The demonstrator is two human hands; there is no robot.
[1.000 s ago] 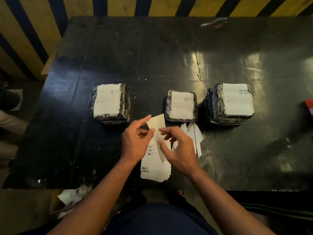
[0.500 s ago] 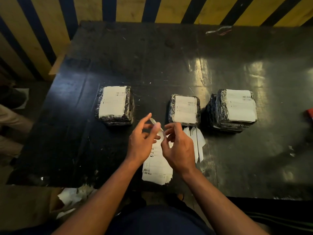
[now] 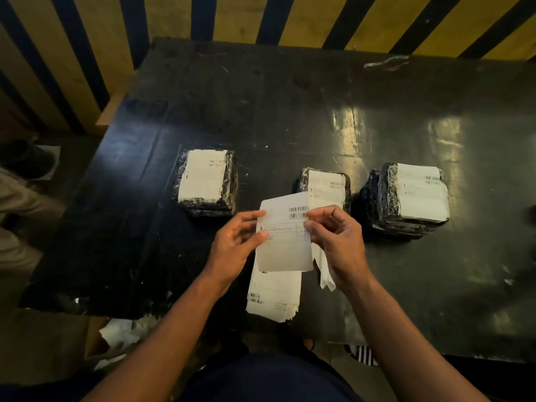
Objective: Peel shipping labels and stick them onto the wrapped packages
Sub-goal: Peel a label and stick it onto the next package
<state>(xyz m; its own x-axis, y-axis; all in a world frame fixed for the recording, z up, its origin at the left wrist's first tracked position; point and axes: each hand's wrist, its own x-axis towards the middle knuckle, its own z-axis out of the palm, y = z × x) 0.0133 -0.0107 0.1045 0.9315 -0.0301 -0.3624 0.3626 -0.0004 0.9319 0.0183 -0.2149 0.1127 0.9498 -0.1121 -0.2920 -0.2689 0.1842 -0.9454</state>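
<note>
White label (image 3: 285, 245), black table (image 3: 290, 111), yellow-black striped wall (image 3: 232, 18).

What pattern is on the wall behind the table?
Diagonal yellow and dark blue-black stripes on the wall, seen in the head view above the black table.

No text is reading clearly anywhere. The label (image 3: 285, 236) at frame centre is showing a barcode at its upper right and faint ruled print lines, all illegible. The left package (image 3: 206, 181), middle package (image 3: 327, 184) and right package (image 3: 417, 195) are each carrying a white label with small barcodes near the upper right corner, too small to read. The label stack (image 3: 272, 297) at lower centre is showing barcode marks at its lower left, unreadable too.
</note>
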